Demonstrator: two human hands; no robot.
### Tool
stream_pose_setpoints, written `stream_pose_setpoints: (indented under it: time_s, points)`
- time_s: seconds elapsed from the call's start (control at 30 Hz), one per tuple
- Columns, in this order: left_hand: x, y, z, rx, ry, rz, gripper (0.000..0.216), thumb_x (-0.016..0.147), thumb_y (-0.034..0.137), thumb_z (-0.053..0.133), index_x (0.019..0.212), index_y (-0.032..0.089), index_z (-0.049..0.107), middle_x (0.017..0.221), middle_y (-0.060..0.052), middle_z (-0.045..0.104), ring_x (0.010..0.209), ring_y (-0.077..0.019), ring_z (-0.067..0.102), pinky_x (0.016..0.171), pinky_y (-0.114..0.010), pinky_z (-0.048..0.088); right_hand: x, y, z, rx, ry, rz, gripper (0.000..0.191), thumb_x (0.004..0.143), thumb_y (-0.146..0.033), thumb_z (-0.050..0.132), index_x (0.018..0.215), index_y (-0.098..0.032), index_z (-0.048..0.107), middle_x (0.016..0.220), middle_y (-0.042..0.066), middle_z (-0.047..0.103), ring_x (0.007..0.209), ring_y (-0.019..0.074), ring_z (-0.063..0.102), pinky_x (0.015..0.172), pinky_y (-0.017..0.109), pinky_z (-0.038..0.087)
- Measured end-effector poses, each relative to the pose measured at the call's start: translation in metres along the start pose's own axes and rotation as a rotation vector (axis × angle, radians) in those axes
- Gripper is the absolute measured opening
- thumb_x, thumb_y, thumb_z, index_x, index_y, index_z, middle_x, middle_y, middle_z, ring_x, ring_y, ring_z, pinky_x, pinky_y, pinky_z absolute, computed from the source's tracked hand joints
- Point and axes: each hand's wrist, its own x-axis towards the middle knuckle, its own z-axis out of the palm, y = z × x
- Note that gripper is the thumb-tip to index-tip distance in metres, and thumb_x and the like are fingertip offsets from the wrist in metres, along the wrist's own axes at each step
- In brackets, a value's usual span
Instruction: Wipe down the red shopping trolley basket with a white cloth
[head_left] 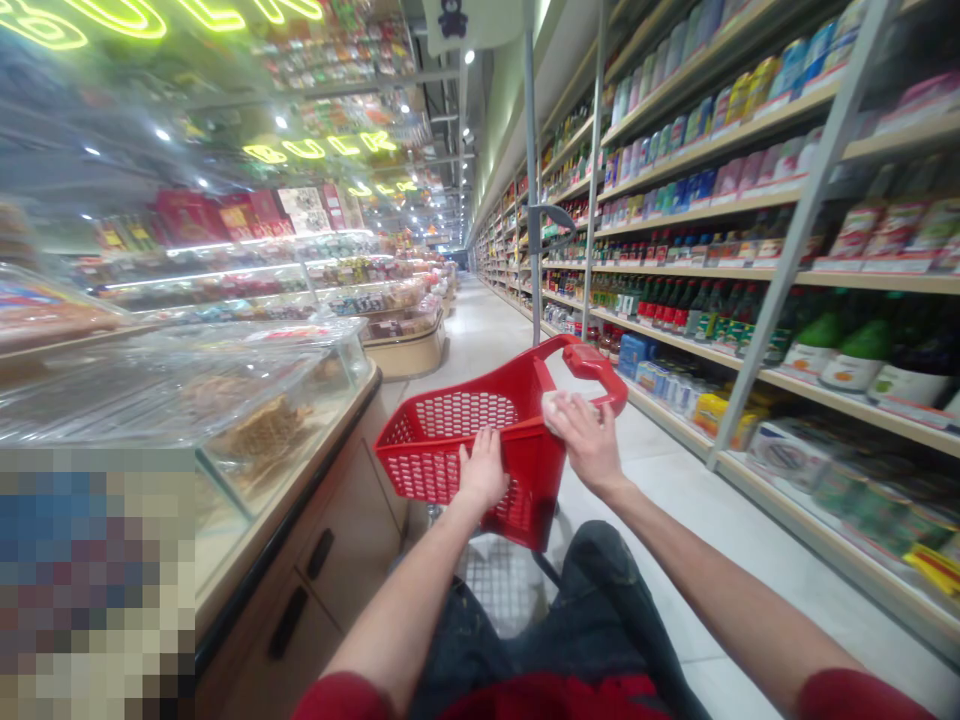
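A red plastic shopping cart (536, 490) with perforated basket walls stands right in front of my knees. My left hand (484, 472) grips the near side rim of its basket, fingers hooked over the edge. Under the fingers of my right hand (589, 440) is a white cloth (559, 408), possibly a wipe, pressed against the basket's corner close to the red handle (600, 370). Part of the cloth is hidden by that hand. Inside the basket, the visible part shows only the perforated far wall.
Shelves (697, 270) of bottles and cans run along the right. At left stands a bulk-food counter (300, 500) with clear covers and a dark edge. A grey post (534, 180) rises behind the cart. White floor tiles (480, 310) lead down the aisle.
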Motion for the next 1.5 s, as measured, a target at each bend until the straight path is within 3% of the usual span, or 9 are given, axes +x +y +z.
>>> stream_pose_setpoints:
  time_s: [0.27, 0.5, 0.8, 0.9, 1.0, 1.13, 1.23, 1.4, 1.5]
  points:
    - [-0.030, 0.023, 0.028, 0.003, -0.005, 0.158, 0.072, 0.069, 0.015, 0.045, 0.137, 0.014, 0.021, 0.147, -0.010, 0.014, 0.135, -0.0221, 0.009, 0.109, -0.048, 0.009, -0.068, -0.016, 0.010, 0.050, -0.194, -0.090, 0.049, 0.081, -0.004, 0.036, 0.121, -0.027, 0.050, 0.124, 0.007, 0.054, 0.121, 0.0206, 0.041, 0.103, 0.051, 0.017]
    - [-0.033, 0.028, 0.019, -0.014, 0.002, 0.138, 0.072, 0.069, 0.014, 0.043, 0.137, 0.012, 0.020, 0.147, -0.010, 0.014, 0.135, -0.0211, 0.009, 0.108, -0.049, 0.008, -0.028, -0.001, -0.004, 0.031, 0.017, 0.090, 0.045, 0.083, -0.009, 0.036, 0.125, -0.023, 0.046, 0.132, 0.009, 0.045, 0.129, 0.0206, 0.029, 0.103, 0.051, 0.014]
    - [-0.039, 0.026, 0.026, -0.108, 0.009, 0.136, 0.072, 0.067, 0.014, 0.048, 0.135, 0.015, 0.025, 0.146, -0.009, 0.019, 0.134, -0.0225, 0.014, 0.109, -0.047, 0.009, -0.067, -0.029, 0.017, 0.089, -0.222, -0.080, 0.049, 0.079, -0.005, 0.036, 0.121, -0.024, 0.050, 0.123, 0.008, 0.054, 0.118, 0.0223, 0.044, 0.099, 0.050, 0.024]
    - [-0.039, 0.034, 0.026, -0.412, 0.086, 0.069, 0.062, 0.068, 0.011, 0.046, 0.129, 0.015, 0.035, 0.140, -0.011, 0.034, 0.129, -0.0224, 0.028, 0.108, -0.041, 0.020, -0.055, -0.031, 0.008, 0.132, -0.163, 0.017, 0.049, 0.079, -0.008, 0.035, 0.123, -0.022, 0.048, 0.127, 0.008, 0.050, 0.122, 0.0213, 0.040, 0.099, 0.047, 0.027]
    - [-0.037, 0.047, 0.027, -1.035, 0.143, 0.018, 0.044, 0.070, 0.010, 0.042, 0.113, 0.019, 0.050, 0.118, -0.006, 0.056, 0.112, -0.0180, 0.048, 0.099, -0.033, 0.034, -0.035, -0.037, -0.002, 0.234, -0.066, 0.135, 0.048, 0.079, -0.011, 0.034, 0.125, -0.019, 0.046, 0.129, 0.010, 0.048, 0.123, 0.0204, 0.039, 0.098, 0.043, 0.030]
    - [-0.036, 0.054, 0.029, -1.815, 0.025, -0.208, 0.020, 0.071, 0.019, 0.048, 0.087, 0.014, 0.058, 0.082, -0.004, 0.063, 0.083, -0.0159, 0.059, 0.081, -0.029, 0.044, -0.032, -0.059, -0.006, 0.373, -0.103, 0.166, 0.047, 0.082, -0.019, 0.034, 0.128, -0.016, 0.041, 0.130, 0.012, 0.046, 0.121, 0.0216, 0.040, 0.096, 0.044, 0.032]
    - [-0.038, 0.048, 0.027, -2.049, -0.058, -0.427, 0.020, 0.072, 0.027, 0.051, 0.084, 0.012, 0.058, 0.072, -0.004, 0.062, 0.073, -0.0148, 0.059, 0.073, -0.027, 0.045, -0.043, -0.074, -0.005, 0.384, -0.196, 0.146, 0.052, 0.081, -0.033, 0.043, 0.129, -0.015, 0.038, 0.133, 0.015, 0.042, 0.122, 0.0266, 0.038, 0.095, 0.050, 0.031]
    - [-0.044, 0.038, 0.025, -1.775, -0.365, -0.322, 0.045, 0.079, 0.051, 0.041, 0.097, 0.014, 0.058, 0.084, -0.006, 0.064, 0.080, -0.0173, 0.060, 0.076, -0.031, 0.044, -0.051, -0.065, -0.006, 0.324, -0.168, 0.106, 0.040, 0.083, -0.024, 0.039, 0.123, -0.022, 0.046, 0.125, 0.010, 0.052, 0.117, 0.0220, 0.046, 0.096, 0.047, 0.030]
    - [-0.045, 0.035, 0.025, -1.247, -0.170, -0.118, 0.044, 0.081, 0.048, 0.036, 0.103, 0.016, 0.057, 0.102, -0.007, 0.062, 0.100, -0.0207, 0.055, 0.090, -0.035, 0.039, -0.039, -0.038, -0.012, 0.153, -0.008, 0.142, 0.043, 0.080, -0.013, 0.039, 0.120, -0.023, 0.049, 0.130, 0.010, 0.048, 0.123, 0.0218, 0.038, 0.100, 0.047, 0.023]
